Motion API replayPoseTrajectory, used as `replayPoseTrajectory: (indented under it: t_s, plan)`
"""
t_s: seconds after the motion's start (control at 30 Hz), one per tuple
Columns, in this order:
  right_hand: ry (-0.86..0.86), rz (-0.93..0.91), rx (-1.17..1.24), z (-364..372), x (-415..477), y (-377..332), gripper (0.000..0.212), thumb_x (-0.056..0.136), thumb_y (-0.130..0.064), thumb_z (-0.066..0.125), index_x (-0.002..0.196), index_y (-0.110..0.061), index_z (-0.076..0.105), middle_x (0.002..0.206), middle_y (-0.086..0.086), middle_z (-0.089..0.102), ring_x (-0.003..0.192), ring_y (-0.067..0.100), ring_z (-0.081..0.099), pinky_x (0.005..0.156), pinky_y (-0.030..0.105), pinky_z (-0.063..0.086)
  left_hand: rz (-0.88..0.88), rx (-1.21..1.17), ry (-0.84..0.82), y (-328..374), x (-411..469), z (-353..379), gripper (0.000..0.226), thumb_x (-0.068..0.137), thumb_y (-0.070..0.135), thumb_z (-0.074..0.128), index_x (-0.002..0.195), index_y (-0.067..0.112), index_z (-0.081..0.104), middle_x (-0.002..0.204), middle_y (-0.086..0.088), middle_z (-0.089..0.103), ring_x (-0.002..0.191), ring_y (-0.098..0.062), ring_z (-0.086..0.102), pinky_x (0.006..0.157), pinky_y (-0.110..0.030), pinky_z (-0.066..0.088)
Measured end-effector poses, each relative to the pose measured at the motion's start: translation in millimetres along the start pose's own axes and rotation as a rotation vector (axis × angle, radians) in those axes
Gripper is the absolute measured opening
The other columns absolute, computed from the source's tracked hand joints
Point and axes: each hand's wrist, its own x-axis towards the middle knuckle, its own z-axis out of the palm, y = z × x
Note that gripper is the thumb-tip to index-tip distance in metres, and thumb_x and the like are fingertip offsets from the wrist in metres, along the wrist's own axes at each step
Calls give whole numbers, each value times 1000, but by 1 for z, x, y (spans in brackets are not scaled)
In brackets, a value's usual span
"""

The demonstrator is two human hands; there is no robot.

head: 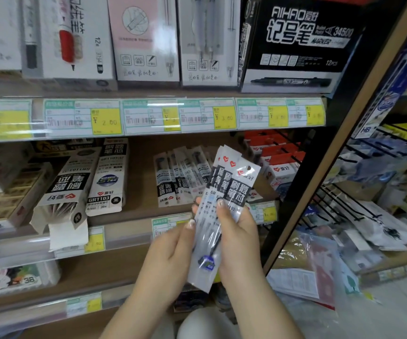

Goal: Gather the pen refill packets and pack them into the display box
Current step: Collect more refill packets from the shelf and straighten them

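I hold a fanned stack of pen refill packets [224, 192] upright in front of the middle shelf; they are clear sleeves with black-and-white printed tops. My left hand [170, 250] grips the stack's left edge and my right hand [236, 231] grips its right side, thumb across the front. More refill packets [180, 177] lie loose on the shelf behind. The open display box [63, 189], white and black, lies tipped on the shelf to the left with its flap hanging over the edge. A second, upright box [108, 177] stands next to it.
Boxes of pens and a black marker box [295, 42] fill the upper shelf, above price tags [148, 116]. Red-and-white boxes [278, 165] sit at the shelf's right end. A wooden upright [339, 148] divides off a wire rack with bagged goods [373, 228] on the right.
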Motion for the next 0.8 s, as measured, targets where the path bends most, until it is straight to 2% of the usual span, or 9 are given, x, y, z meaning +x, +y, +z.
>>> replayPoseTrajectory:
  t_s: [0.07, 0.13, 0.17, 0.23, 0.33, 0.43, 0.6, 0.73, 0.8]
  plan:
    - [33, -16, -54, -1, 7, -5, 15, 95, -13, 49, 105, -12, 60, 87, 4, 75, 80, 18, 72, 63, 28, 56, 148, 225, 160, -3, 19, -10, 38, 91, 45, 37, 72, 18, 58, 61, 1, 61, 56, -12, 55, 55, -34, 40]
    - [55, -10, -68, -1, 14, -10, 14, 96, -14, 49, 105, -13, 60, 85, 0, 75, 77, 13, 72, 61, 25, 56, 224, 434, 336, -6, 47, -19, 18, 91, 24, 49, 87, 13, 63, 72, -5, 66, 66, -24, 59, 55, -32, 40]
    - [64, 5, -62, -1, 17, -11, 15, 96, -14, 49, 106, -12, 60, 87, 1, 75, 78, 14, 72, 64, 27, 57, 211, 525, 354, -7, 62, -21, 14, 89, 16, 53, 95, 9, 64, 80, -12, 67, 74, -31, 60, 59, -33, 41]
    - [96, 31, -59, -2, 23, -9, 16, 96, -16, 49, 108, -13, 60, 96, 6, 74, 84, 18, 72, 75, 36, 57, 61, 649, 208, -9, 90, -22, 25, 88, 18, 57, 110, 7, 61, 96, -19, 66, 90, -36, 60, 67, -35, 46]
    - [138, 41, -102, -4, 28, -5, 15, 95, -20, 52, 106, -17, 62, 100, 6, 72, 90, 22, 70, 85, 46, 54, -218, 814, -78, -9, 113, -19, 31, 88, 24, 54, 118, 14, 57, 105, -13, 65, 91, -31, 61, 70, -33, 49]
    - [150, 55, -88, -6, 29, -3, 14, 95, -19, 52, 104, -18, 62, 100, 6, 73, 89, 22, 70, 84, 45, 55, -282, 879, -42, -11, 118, -16, 32, 83, 18, 57, 115, 15, 59, 104, -11, 65, 92, -30, 63, 70, -34, 52]
    - [171, 51, -83, -11, 29, -7, 14, 95, -19, 52, 104, -17, 62, 96, 6, 73, 88, 22, 71, 83, 44, 55, -261, 981, 70, -9, 116, -13, 26, 85, 3, 51, 110, 6, 59, 105, -16, 64, 97, -35, 62, 65, -34, 45]
    - [170, 36, -72, -13, 26, -14, 17, 96, -18, 51, 107, -13, 62, 90, 6, 74, 84, 21, 71, 80, 42, 56, -246, 910, 183, -6, 118, -28, 26, 87, 0, 51, 110, 4, 61, 99, -19, 66, 92, -38, 64, 63, -36, 46]
    - [176, 24, -87, -15, 26, -15, 17, 96, -20, 51, 107, -14, 63, 89, 4, 75, 83, 20, 71, 80, 44, 55, -158, 827, 308, -3, 111, -40, 25, 86, -1, 52, 109, 6, 60, 92, -21, 65, 86, -40, 63, 60, -36, 44]
